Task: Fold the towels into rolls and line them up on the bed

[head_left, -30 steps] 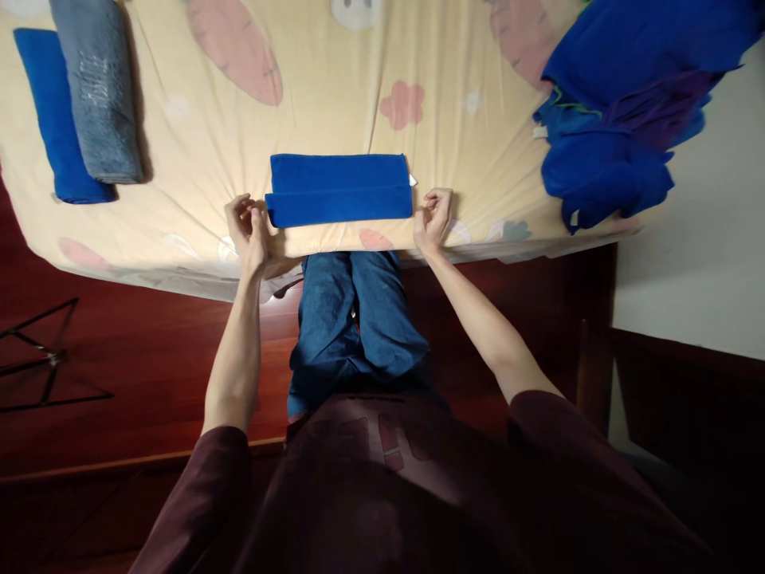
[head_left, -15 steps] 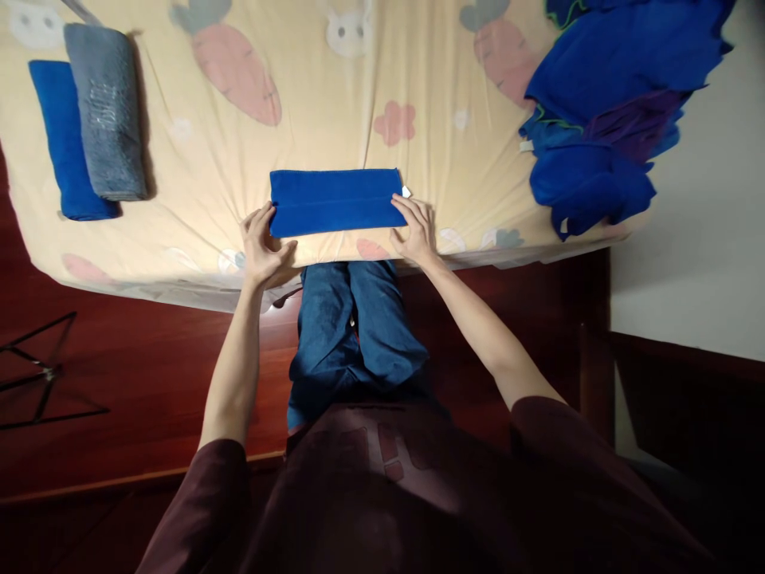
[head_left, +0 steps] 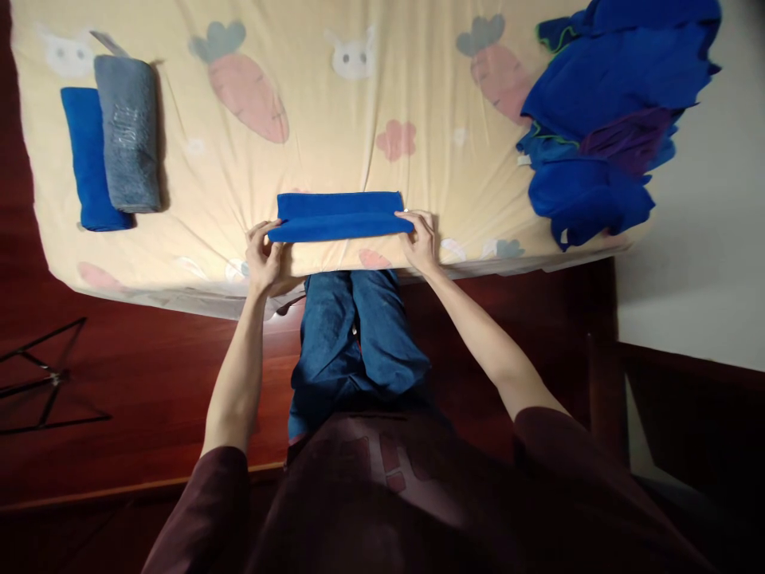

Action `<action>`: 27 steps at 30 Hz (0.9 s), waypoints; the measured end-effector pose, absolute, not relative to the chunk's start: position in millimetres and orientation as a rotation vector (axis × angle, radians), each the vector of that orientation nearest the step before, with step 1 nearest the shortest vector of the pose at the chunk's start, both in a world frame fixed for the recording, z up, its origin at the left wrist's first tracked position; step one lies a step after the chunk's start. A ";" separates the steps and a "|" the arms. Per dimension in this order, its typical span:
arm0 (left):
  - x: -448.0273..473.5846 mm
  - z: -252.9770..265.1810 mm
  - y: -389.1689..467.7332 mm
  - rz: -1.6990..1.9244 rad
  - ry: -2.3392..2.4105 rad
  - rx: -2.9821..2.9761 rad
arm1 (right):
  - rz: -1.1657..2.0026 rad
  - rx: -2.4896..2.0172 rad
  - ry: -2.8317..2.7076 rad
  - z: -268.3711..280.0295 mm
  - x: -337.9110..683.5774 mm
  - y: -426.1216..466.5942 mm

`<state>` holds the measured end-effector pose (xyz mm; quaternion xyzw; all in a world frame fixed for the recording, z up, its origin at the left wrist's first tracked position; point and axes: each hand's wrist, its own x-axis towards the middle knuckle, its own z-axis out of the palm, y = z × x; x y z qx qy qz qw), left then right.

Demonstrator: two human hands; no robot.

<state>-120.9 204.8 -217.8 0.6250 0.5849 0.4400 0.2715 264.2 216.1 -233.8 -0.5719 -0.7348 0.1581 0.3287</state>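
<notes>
A blue towel (head_left: 340,217), folded into a long strip, lies on the bed near its front edge. Its near edge is lifted and partly turned over towards the far side. My left hand (head_left: 263,253) pinches the left end of that raised edge between thumb and fingers. At the right end, my right hand (head_left: 421,241) grips the same edge, its thumb partly hidden beneath the cloth. Off to the left lie a folded grey towel (head_left: 128,135) and, partly under it, a folded blue towel (head_left: 89,159).
A loose heap of blue and purple cloths (head_left: 603,104) lies at the bed's right side. The bed is covered by a cream sheet (head_left: 335,112) printed with carrots and rabbits. A black metal stand (head_left: 53,379) is on the red-brown floor at left.
The towel's near edge, flat before, is now raised and partly folded over. Both hands have closed on its ends. The whole view has shifted slightly.
</notes>
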 end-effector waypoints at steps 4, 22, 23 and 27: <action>-125.5 -227.9 205.8 1.175 1.641 1.602 | 0.473 -1.556 -1.816 -244.6 266.5 216.6; -113.0 -222.1 209.3 1.292 1.633 1.287 | 0.723 -1.532 -1.484 -246.7 255.8 219.8; -112.7 -221.2 209.5 1.285 1.644 1.283 | 0.713 -1.535 -1.482 -245.8 255.3 219.9; -112.7 -220.1 209.4 1.245 1.662 1.323 | 0.706 -1.555 -1.447 -246.8 254.1 219.4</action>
